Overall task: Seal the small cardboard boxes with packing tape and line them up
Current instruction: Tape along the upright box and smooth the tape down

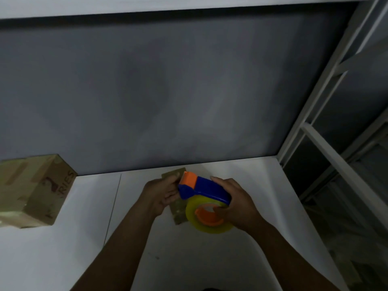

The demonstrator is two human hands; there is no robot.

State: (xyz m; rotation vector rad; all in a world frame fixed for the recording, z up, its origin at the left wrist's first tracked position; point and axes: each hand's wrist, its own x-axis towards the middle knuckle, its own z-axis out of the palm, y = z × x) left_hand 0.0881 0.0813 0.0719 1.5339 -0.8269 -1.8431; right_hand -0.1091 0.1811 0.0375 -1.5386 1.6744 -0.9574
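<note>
Two hands meet at a small box (pixel 178 215) on the white table (pixel 63 253). The right hand (pixel 237 204) curls its fingers tight round a blue and orange tape dispenser (pixel 201 189) resting on the box, and the left hand (pixel 161 194) grips the box's left side with bent fingers. Well left of that box stands a taped box (pixel 35 192), and behind it is a grey wall (pixel 168 91).

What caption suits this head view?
Left hand holds a small box while right hand holds a tape dispenser over it.
</note>
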